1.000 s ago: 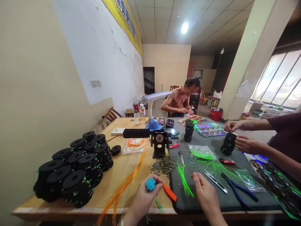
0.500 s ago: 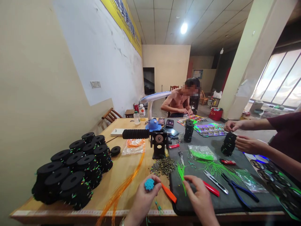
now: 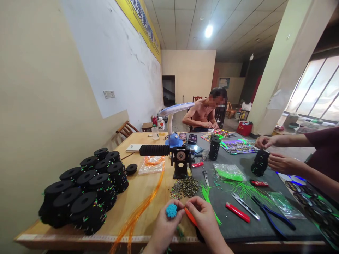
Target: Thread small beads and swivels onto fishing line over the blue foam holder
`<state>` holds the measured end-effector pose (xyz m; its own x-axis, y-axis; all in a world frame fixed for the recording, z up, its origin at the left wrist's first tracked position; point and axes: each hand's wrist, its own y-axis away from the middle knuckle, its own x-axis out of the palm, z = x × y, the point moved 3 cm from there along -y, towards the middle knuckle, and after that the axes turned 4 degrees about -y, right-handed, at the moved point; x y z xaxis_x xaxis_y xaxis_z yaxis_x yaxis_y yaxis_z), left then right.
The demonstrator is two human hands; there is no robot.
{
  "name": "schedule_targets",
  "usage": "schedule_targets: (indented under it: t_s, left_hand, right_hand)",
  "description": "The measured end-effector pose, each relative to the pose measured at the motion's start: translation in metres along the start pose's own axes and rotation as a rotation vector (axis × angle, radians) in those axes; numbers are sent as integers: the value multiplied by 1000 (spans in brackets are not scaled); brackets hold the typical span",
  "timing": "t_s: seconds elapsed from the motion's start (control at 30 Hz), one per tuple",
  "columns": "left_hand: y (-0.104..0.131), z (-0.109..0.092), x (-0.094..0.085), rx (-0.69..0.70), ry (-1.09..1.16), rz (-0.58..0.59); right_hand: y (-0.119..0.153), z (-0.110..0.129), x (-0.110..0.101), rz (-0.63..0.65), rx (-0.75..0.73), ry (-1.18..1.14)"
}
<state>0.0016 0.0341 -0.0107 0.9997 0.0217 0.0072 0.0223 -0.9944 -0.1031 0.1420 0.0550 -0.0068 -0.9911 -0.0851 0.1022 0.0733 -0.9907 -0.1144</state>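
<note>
My left hand is closed around a blue beaded cluster near the table's front edge. Close beside it, my right hand pinches with thumb and forefinger; whatever lies between those fingertips is too small to make out. An orange tool shows between the two hands, partly covered by the right one. Just beyond them lies a heap of small metallic beads. Green strands lie on the dark mat to the right of the heap.
Stacked black spools fill the left side, beside orange strands. A black winding device and lamp stand ahead. Red lighter, blade and pliers lie right. One person's hands hold a spool stack; another person sits opposite.
My right hand has moved left from the green strands to meet my left hand, now covering part of the orange tool. The view has shifted slightly.
</note>
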Motion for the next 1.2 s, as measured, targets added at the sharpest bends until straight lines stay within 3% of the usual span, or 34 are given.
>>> schedule_targets:
  t_s: [0.3,0.47,0.7,0.87,0.97,1.2]
  left_hand:
    - [3,3,-2,-42,53,-88]
    - [2,6,-2,-33,73,-132]
    - [3,8,-2,-99,188,-126]
    - [6,15,-5,-327,429,-54]
    - [7,17,-5,-353,485,-45]
    - [8,13,-2,-319,384,-105]
  right_hand:
    - [0,-15,1,-15,96,-144]
    - [2,-25,9,-26,54,-147]
    - [-4,-16,12,-3,54,-104]
    - [-4,-7,15,74,141,-188]
    - [-2,-11,23,139,197,-176]
    - [-2,-15,37,200,224,-143]
